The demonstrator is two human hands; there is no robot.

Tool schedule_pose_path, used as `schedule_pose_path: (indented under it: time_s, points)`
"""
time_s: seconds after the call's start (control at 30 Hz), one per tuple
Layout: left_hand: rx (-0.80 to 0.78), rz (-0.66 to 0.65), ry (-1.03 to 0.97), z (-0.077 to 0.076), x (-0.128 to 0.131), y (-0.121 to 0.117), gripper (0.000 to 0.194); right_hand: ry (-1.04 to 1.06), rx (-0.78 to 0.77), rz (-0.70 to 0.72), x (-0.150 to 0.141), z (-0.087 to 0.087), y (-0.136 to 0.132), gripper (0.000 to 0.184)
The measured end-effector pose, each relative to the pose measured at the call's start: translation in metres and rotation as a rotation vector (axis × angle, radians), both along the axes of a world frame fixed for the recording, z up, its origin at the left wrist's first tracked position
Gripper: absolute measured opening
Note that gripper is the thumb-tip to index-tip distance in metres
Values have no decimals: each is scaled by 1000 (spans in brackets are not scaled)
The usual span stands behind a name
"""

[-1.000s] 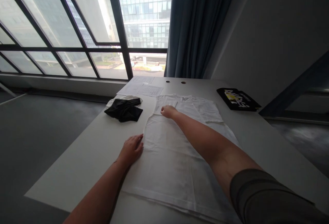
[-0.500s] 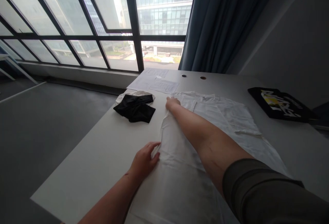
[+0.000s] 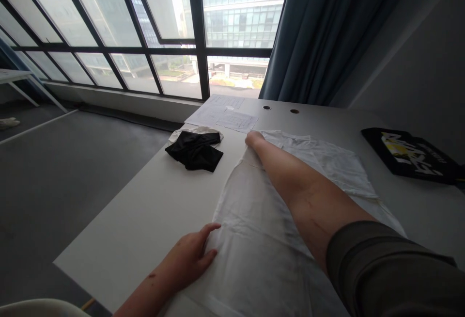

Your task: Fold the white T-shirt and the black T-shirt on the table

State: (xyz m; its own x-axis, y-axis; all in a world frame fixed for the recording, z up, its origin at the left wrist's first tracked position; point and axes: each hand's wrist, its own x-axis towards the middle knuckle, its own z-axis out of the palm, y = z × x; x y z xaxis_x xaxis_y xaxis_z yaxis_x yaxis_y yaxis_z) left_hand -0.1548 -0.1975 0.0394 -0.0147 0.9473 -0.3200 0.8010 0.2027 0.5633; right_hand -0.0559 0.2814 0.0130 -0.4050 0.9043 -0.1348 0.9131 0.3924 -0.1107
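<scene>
Since the earlier frame, the right hand (image 3: 255, 138) has moved outward to the white shirt (image 3: 250, 200)'s far corner on the left. Big white table (image 3: 145, 205) underneath, shirt spread lengthwise across it: I'd call it mostly laid out, body unfolded, with creases left in it. Black printed item (image 3: 410, 157) sits off to the right, smaller black cloth (image 3: 196, 150) to the left. Right hand's curled in at the corner, but its fingertips are hidden, so can't tell what it's gripping. Left hand (image 3: 189, 256) is loosely open, index finger and thumb apart at the side edge, nothing pinched.
</scene>
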Motion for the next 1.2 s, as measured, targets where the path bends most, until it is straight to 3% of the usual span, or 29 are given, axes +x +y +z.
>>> schedule_pose_path:
  time_s: [0.2,0.47,0.63,0.83,0.93,1.07,1.2]
  points:
    - [125,31,10,11,11,-23,53,90,87,-29,30,12,0,42]
    - [126,-198,115,54,59,-16,63,218,95,-150,79,13,-5,56]
    - [45,-358,119,63,91,-1,74,239,73,-210,117,8,-5,57]
    - [-56,-494,100,49,122,11,80,218,15,-227,142,-17,-14,72]
    - [-60,-503,95,40,128,16,78,209,-2,-231,144,-33,-20,79]
    - [83,-387,136,29,133,33,56,201,26,-230,143,-48,-24,77]
    - [307,-383,211,0,131,65,49,173,94,-252,143,-54,-26,71]
